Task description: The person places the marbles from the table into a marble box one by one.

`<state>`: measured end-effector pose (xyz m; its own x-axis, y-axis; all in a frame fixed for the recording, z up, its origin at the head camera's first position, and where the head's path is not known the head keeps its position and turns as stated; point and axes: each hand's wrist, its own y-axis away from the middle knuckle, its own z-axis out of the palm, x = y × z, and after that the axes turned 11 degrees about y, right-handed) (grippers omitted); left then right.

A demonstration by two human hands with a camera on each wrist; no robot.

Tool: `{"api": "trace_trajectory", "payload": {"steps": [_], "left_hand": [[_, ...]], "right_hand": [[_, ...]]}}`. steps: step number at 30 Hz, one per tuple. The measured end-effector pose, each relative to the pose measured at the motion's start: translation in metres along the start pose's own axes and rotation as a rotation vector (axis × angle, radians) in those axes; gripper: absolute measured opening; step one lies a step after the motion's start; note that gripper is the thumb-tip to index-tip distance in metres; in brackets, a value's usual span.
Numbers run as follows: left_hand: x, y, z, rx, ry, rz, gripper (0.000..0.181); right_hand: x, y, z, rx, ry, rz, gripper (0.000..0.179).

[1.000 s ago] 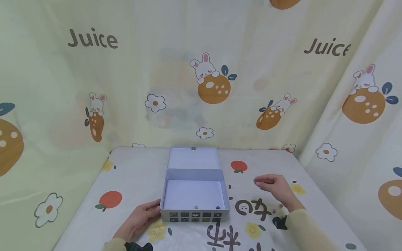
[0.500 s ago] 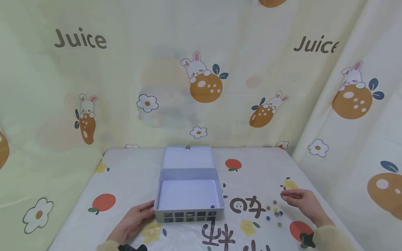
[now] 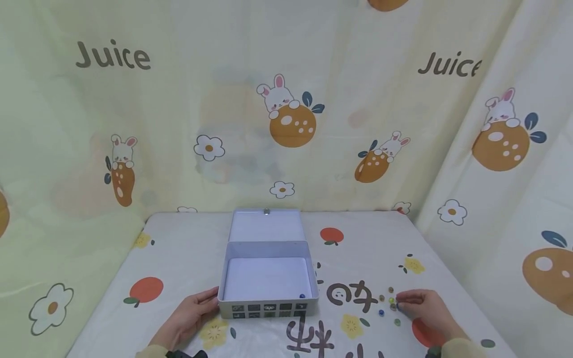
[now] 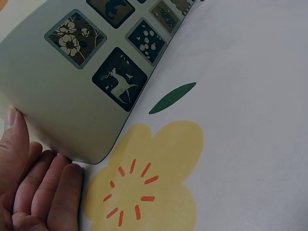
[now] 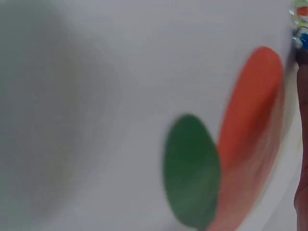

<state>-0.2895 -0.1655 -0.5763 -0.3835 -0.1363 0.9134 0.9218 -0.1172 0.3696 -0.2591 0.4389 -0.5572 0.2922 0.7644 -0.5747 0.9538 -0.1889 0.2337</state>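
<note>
A white metal box (image 3: 312, 278) with small picture tiles on its front stands with its hinged lid (image 3: 267, 226) up at the back. Inside, a dark blue marble (image 3: 302, 296) lies near the front right corner. My left hand (image 3: 190, 312) rests against the box's left front corner; in the left wrist view its thumb and fingers touch the outer wall. Over a loose cluster of glass marbles, my right hand (image 3: 425, 308) pinches a blue marble (image 5: 303, 39) at its fingertips. Other marbles lie beside it, including a yellow-green marble (image 3: 391, 300) and another blue marble (image 3: 381, 313).
A printed cloth (image 3: 188, 248) with fruit, flowers and lettering covers the table. A pale green marble (image 3: 397, 322) and a brown marble (image 3: 391, 289) sit at the cluster's edges. A patterned curtain (image 3: 179, 99) hangs behind and along both sides.
My right hand has moved right, then down to the marbles, and now has a blue one at its fingertips. A green marble seen earlier inside the box is out of sight. The left hand stays.
</note>
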Motion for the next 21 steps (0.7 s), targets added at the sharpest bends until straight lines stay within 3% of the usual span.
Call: {"api": "trace_trajectory", "payload": {"steps": [6,21], "left_hand": [[0.004,0.0007,0.0005,0.003,0.007,-0.003,0.054],[0.0021,0.0017,0.0004,0.002,0.012,-0.006,0.057]], "right_hand": [[-0.0041,0.0018,0.0033,0.044,0.043,-0.022,0.027],[-0.0043,0.0051,0.0038,0.04,0.01,-0.006,0.028]]}}
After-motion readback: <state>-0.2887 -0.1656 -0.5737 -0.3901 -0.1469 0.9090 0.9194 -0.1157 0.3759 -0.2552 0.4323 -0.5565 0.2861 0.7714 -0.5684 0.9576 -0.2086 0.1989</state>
